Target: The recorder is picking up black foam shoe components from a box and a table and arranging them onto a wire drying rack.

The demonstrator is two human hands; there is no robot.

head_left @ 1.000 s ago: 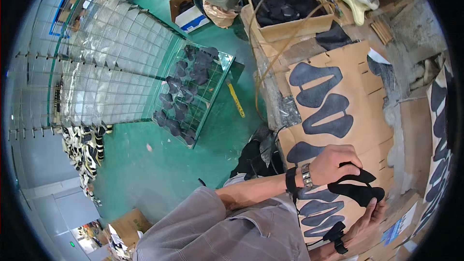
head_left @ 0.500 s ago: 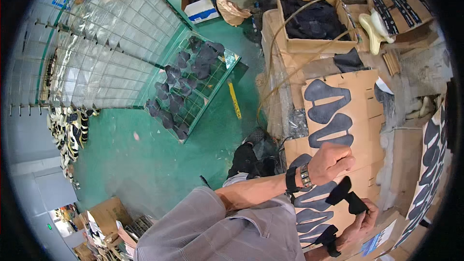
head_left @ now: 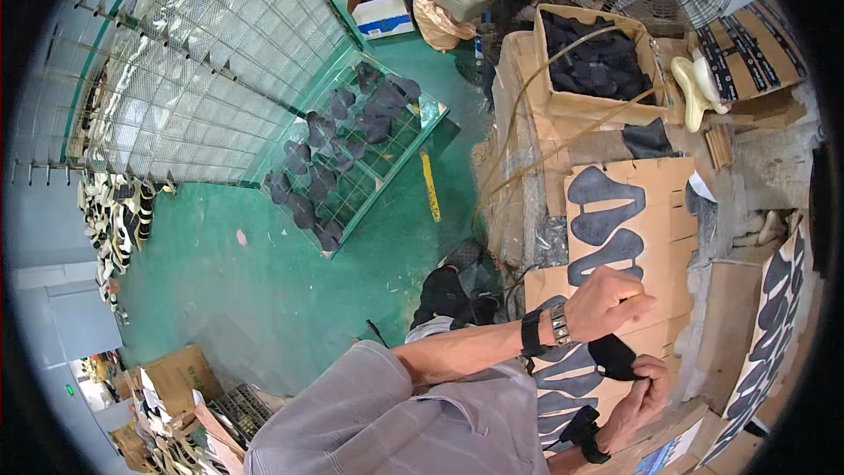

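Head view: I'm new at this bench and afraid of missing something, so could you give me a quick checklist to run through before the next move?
1. Right hand gripping the small, flat black piece: ok, its fingers hold one end.
2. Whole outline of that piece in sight: not ok, the fingers cover part of it.
3. Left hand free of anything: cannot tell, it is curled and its inside is hidden.
4. Topmost dark grey, two-lobed piece lying on the brown cardboard sheet: ok.
5. Open tan cardboard box stocked with black pieces: ok.
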